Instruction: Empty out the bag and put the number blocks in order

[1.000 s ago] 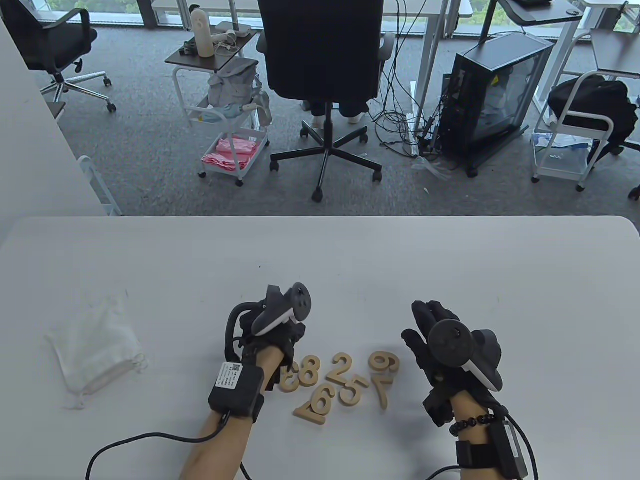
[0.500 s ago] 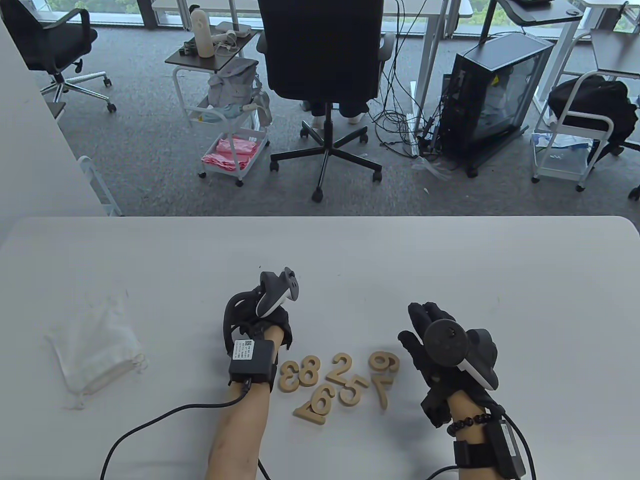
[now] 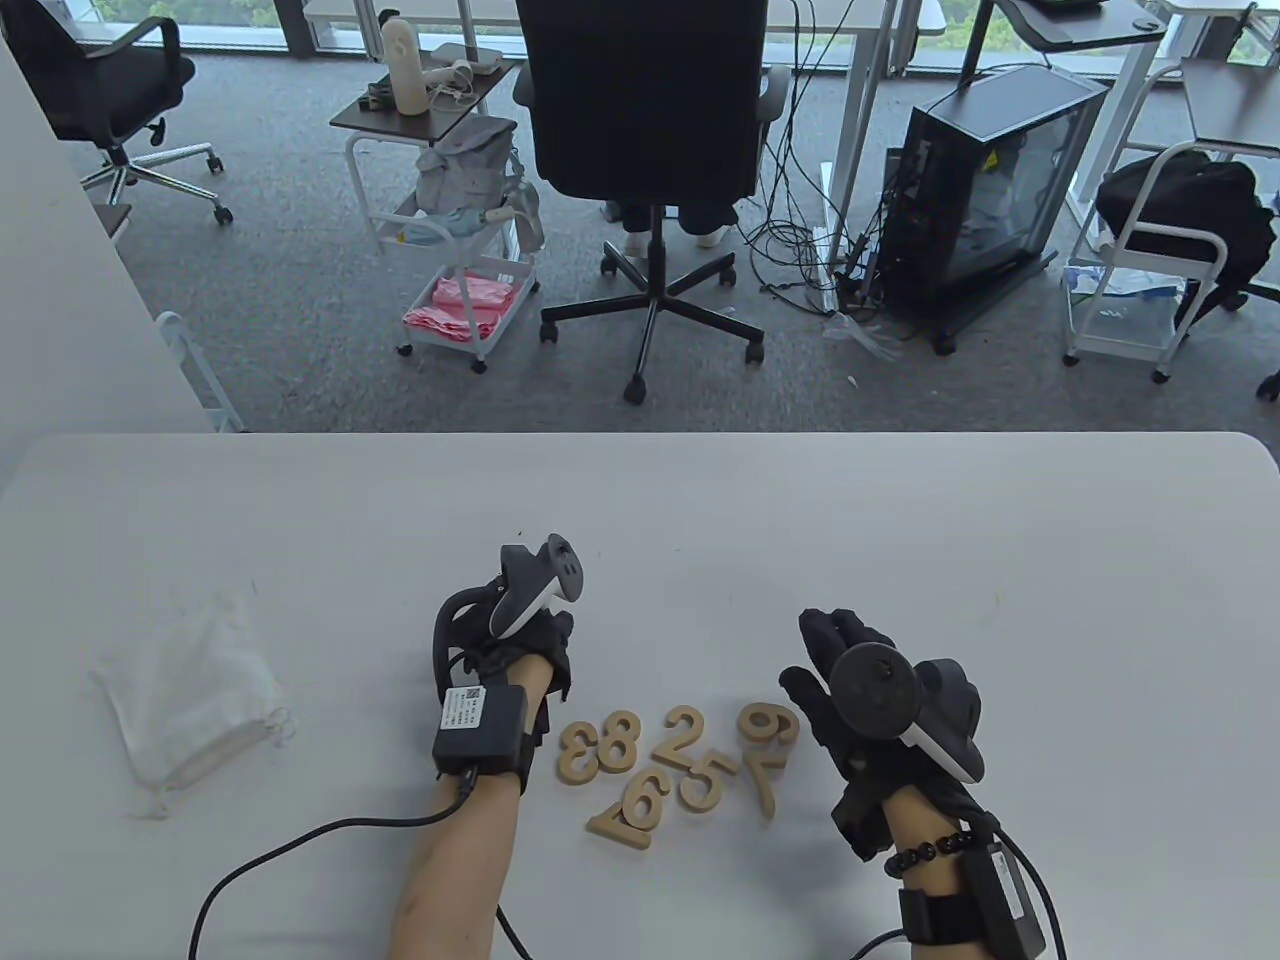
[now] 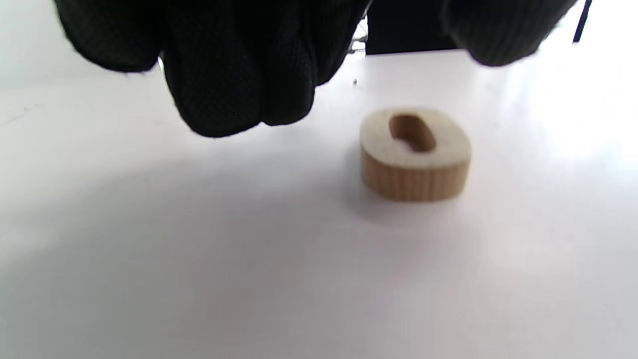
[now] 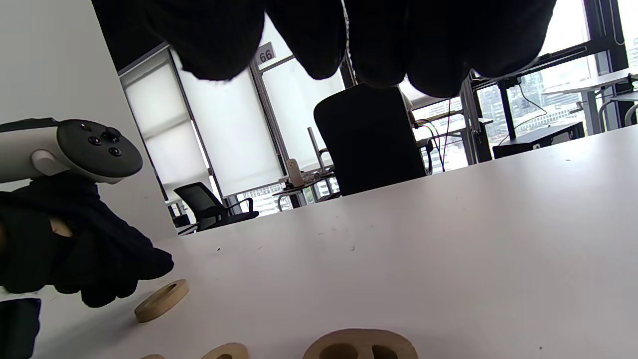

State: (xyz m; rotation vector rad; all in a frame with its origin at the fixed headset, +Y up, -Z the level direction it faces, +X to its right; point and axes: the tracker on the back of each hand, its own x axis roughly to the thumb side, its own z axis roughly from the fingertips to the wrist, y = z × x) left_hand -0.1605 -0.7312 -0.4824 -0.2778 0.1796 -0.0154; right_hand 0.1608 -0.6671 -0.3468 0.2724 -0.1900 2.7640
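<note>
The bag (image 3: 190,690) lies slack and flattened at the left of the tabletop (image 3: 900,540), well apart from the work. It looks emptied and pushed aside so it stays out of the sorting area.

The left hand (image 3: 510,650) hovers just beyond the cluster of number blocks (image 3: 680,770). In the left wrist view its fingers (image 4: 239,75) hang curled above the surface with nothing between them, so this grip is loose and empty. Just ahead of them the 0 block (image 4: 415,152) lies flat and alone on the tabletop, apart from the fingertips. The right wrist view shows the same block just beside the left hand, away from the heap. I judge it has been set there as the start of the row, with bare surface to its right for the numbers that follow.

The other blocks remain bunched near the front edge. An 8 (image 3: 612,742), a 2 (image 3: 684,735), a 5 (image 3: 706,780) and a 9 (image 3: 768,725) can be read, several touching or overlapping. Some lie turned or mirrored, so each will probably need rotating or flipping as well as moving.

At the right, the right hand (image 3: 860,700) is held up beside the 9, fingers extended and gripping nothing. It appears to be waiting near the pile. No 1 is plainly readable, so finding it seems to be the next need.
</note>
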